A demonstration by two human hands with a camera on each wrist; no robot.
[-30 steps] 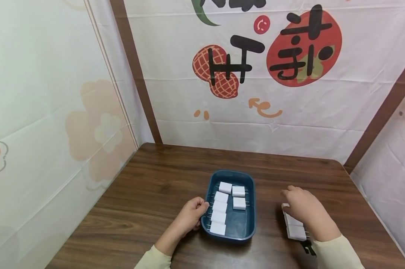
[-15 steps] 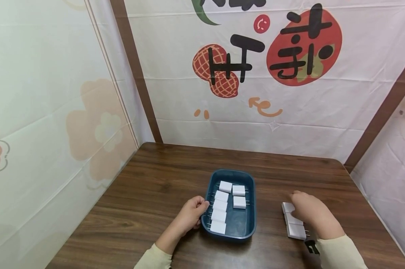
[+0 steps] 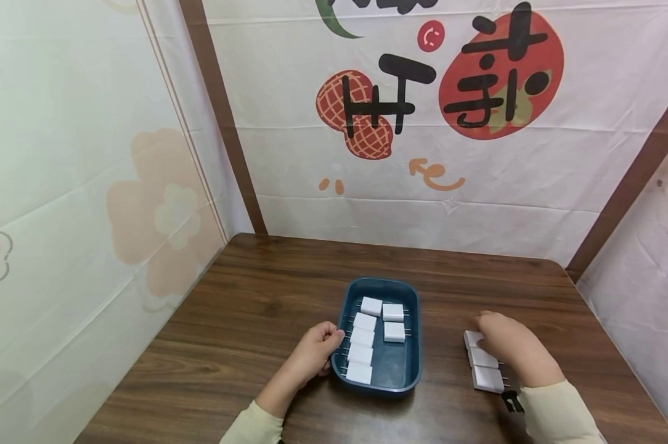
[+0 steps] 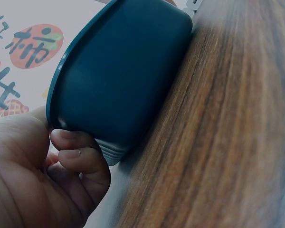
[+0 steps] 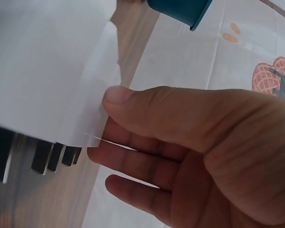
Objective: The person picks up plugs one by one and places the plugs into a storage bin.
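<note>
On the table stands a dark blue tray holding several white plug adapters with metal prongs, most in a left-hand column, others at upper right. My left hand grips the tray's left rim; in the left wrist view its curled fingers lie against the outer wall. At right, more white plug adapters lie in a row, prongs pointing right. My right hand is at the row's far end. In the right wrist view, its thumb and fingers pinch the end plug adapter; the fingers are partly hidden behind it.
The brown wooden table extends around the tray, with bare wood between tray and row. A printed cloth hangs behind the table's far edge. A black strap piece shows by the right sleeve.
My right hand first drew back toward me over the row, then moved slightly away again to its far end. My left hand and the tray keep their places.
</note>
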